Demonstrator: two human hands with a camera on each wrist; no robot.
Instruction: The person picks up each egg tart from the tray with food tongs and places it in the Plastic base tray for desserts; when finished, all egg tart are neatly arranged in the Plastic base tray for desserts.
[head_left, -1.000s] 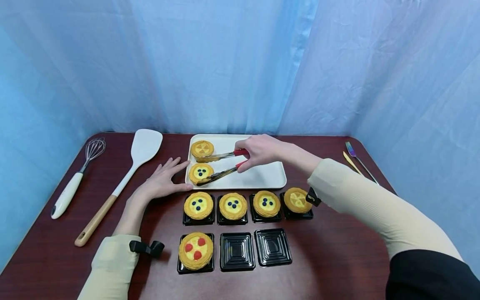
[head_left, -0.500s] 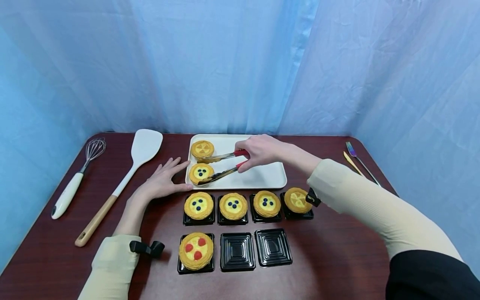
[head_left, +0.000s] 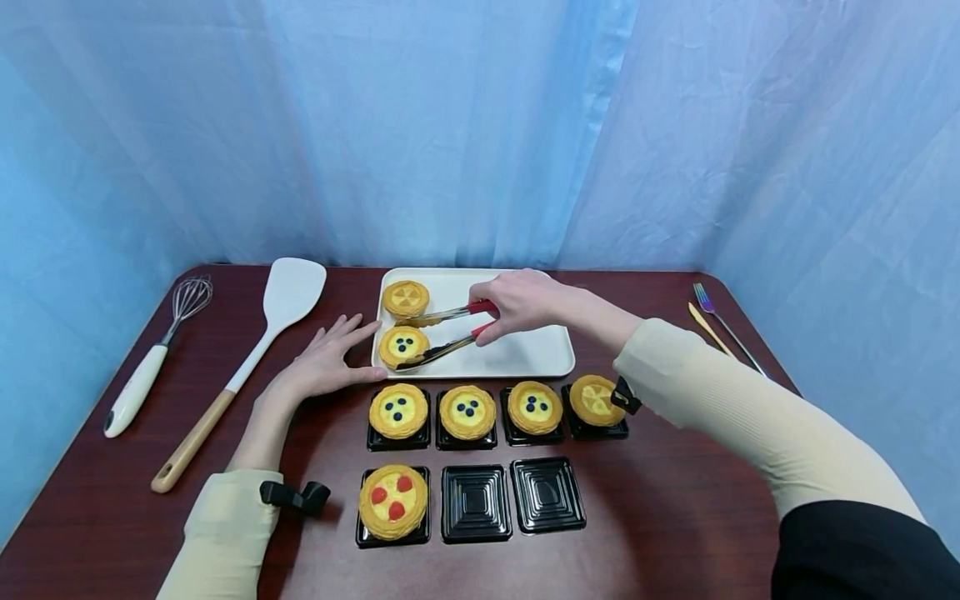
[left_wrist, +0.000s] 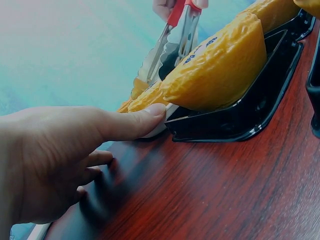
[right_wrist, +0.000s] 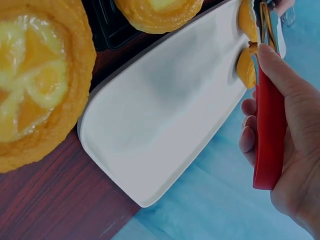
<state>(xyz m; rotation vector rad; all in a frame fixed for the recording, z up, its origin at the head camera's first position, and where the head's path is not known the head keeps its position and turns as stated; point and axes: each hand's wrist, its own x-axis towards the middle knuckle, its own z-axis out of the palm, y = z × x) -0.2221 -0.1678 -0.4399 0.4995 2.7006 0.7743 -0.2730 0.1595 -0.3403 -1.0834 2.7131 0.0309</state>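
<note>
1. Head view: a right hand (head_left: 517,304) grips red-handled tongs (head_left: 442,332), whose long axis runs leftward from the hand to straddle a blueberry tart (head_left: 402,346) on the white tray (head_left: 525,354). The left hand (head_left: 322,362) lies flat with fingers spread, thumb at the tray's near corner (nearer the tart, but holding nothing).

2. Left wrist view: the left hand's thumb (left_wrist: 135,122) presses against the tray edge, beside a black holder (left_wrist: 240,115) bearing another tart; the tong arms descend beyond it.

3. Right wrist view: fingers of the right hand (right_wrist: 285,145) wrap the red handle (right_wrist: 269,135); the tart sits at the tips, away from the palm.
</note>
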